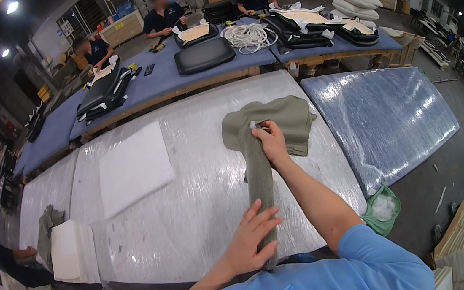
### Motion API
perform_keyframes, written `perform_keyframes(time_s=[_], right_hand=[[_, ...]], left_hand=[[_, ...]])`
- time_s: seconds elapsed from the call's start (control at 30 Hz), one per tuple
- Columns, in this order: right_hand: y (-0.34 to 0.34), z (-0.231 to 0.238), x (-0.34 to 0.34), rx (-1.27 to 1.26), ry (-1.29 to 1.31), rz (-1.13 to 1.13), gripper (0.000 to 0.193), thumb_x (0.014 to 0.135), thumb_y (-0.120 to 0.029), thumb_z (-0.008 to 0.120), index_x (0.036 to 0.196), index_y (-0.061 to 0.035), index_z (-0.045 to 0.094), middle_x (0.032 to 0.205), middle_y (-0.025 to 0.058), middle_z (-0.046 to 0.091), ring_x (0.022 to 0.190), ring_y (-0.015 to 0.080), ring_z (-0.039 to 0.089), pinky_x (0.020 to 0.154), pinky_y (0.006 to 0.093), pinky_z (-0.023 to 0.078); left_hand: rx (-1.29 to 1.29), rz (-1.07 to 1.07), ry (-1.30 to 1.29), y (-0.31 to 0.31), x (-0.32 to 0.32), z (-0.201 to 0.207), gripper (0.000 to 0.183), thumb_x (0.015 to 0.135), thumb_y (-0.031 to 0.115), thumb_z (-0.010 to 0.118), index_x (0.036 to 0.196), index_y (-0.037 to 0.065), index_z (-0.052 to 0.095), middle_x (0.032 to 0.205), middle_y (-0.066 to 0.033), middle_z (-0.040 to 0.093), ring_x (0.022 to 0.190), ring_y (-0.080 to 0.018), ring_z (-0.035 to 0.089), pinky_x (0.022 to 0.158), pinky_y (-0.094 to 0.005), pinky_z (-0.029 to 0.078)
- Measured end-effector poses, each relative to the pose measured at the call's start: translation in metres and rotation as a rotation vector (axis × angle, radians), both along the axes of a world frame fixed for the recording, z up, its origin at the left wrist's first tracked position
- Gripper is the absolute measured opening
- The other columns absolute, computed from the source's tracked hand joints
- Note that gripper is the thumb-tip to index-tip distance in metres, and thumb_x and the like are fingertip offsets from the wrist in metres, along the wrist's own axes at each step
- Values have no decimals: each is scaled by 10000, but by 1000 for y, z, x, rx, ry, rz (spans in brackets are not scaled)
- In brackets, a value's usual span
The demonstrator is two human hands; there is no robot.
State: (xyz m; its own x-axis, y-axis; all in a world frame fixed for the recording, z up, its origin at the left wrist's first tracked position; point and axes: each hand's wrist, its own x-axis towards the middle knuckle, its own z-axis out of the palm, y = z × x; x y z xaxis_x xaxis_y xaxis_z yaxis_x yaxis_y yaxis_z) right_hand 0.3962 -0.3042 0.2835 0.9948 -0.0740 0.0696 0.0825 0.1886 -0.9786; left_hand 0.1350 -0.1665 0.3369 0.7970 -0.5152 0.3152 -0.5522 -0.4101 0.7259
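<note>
A long olive-green fabric strip (pixel 258 171), perhaps a sewn tube, runs from near my body up to a wider piece of olive-green fabric (pixel 290 113) lying flat. My right hand (pixel 272 142) pinches the strip's far end, where a small tuft of white stuffing (pixel 253 124) shows. Lower down, my left hand (pixel 252 237) rests against the strip with its fingers spread, not wrapped round it. Whether the strip has filling along its length cannot be made out.
Beneath lies a plastic-wrapped work surface (pixel 211 208) bearing a white padding sheet (pixel 135 168). A green bag of white stuffing (pixel 382 209) hangs by its right corner. Co-workers stand behind blue tables (pixel 157 87) with black cushions (pixel 204 56). Another person's arm (pixel 19 264) reaches in at left.
</note>
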Motion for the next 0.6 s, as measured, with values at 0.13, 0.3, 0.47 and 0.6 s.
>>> perform_keyframes(time_s=[0.13,0.3,0.47,0.6], right_hand=[[16,-3,-7,39,-31,3,332,891,-181,745,1147,0,635,1004,57,671,905,140,599,822,293,483],[15,-17,-3,91,3,-43,254,1022,-214,587,1151,-1,638,1019,57,665,939,124,574,855,288,469],[19,-32,-5,197,4,-44,244,1057,-180,510,1164,3,632,1051,55,659,969,137,569,877,296,463],[13,-39,-1,116,-51,-133,258,1061,-177,492,1188,10,614,1066,62,647,939,133,557,877,292,462]], left_hand=[[22,30,23,7,45,-8,547,935,93,555,1474,25,498,1601,-166,392,1555,-427,172,1269,-518,145],[3,176,-18,-6,127,-17,670,942,104,485,1580,-9,316,1670,-204,250,1567,-428,132,1277,-477,156],[134,329,72,-14,192,-8,718,928,152,475,1581,-61,264,1683,-235,191,1579,-370,131,1281,-408,157],[195,375,48,-22,224,-4,664,919,173,487,1532,-56,374,1614,-255,332,1517,-373,305,1239,-402,271]])
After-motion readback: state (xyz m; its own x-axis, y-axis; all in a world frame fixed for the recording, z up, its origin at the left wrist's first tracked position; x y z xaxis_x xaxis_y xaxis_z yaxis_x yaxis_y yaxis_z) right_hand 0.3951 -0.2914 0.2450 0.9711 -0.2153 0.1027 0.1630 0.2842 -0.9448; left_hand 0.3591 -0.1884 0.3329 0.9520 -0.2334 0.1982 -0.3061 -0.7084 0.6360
